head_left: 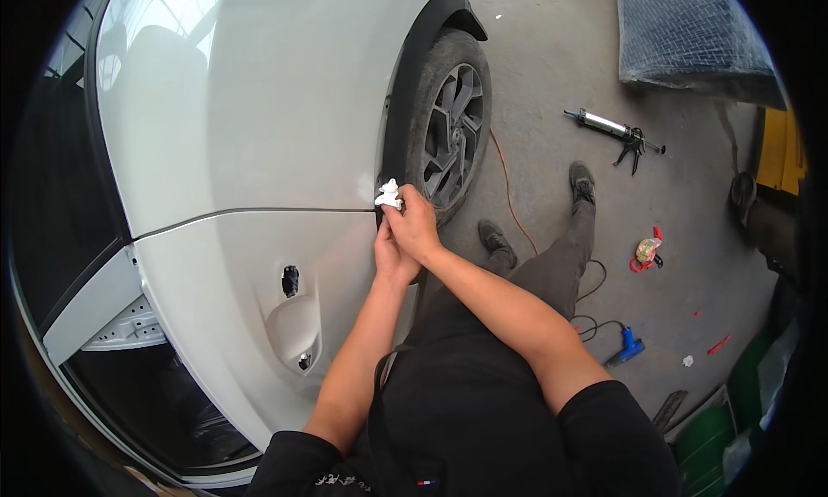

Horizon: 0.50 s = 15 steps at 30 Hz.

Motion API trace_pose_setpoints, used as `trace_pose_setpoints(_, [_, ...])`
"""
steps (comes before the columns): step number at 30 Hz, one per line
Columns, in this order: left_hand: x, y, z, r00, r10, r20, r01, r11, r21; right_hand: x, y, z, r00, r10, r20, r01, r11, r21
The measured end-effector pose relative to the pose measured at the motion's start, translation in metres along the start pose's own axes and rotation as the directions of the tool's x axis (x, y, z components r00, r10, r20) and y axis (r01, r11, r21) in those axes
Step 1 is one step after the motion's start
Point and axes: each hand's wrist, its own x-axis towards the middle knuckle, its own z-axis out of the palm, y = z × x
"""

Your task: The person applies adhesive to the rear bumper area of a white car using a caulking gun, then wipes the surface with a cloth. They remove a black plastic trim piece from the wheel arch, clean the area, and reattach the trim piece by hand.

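Observation:
My right hand (pixel 414 225) pinches a crumpled white wad (pixel 388 192) at the dark wheel-arch trim (pixel 397 135) of the white car, where the panel seam (pixel 259 209) meets it. My left hand (pixel 390 254) is just beneath, fingers curled up behind the right hand at the panel edge; what they grip is partly hidden. The rear wheel (pixel 453 135) stands just beyond. On the white door (pixel 207 298), a recessed handle cup (pixel 293 329) and a dark opening (pixel 291 281) show below the seam.
On the grey floor lie a caulking gun (pixel 604 124), a blue tool (pixel 628 348) with a cable, an orange cord (pixel 509 186) and red items (pixel 647 251). A wrapped bundle (pixel 690 31), yellow object (pixel 776 152) and green objects (pixel 716 445) are at the right. My feet (pixel 582 186) stand beside the wheel.

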Motion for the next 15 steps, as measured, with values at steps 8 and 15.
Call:
trace_pose_setpoints(8, [0.007,0.001,-0.003,0.999,-0.044,-0.020,0.045,0.998,0.039,0.005,0.002,0.005,0.998,-0.043,-0.054,0.040,0.997,-0.061])
trace_pose_setpoints(15, [-0.001,0.004,0.019,0.980,-0.050,-0.191,0.064,0.996,0.067,0.035,-0.012,0.001,0.977,-0.128,-0.173,0.107,0.986,-0.128])
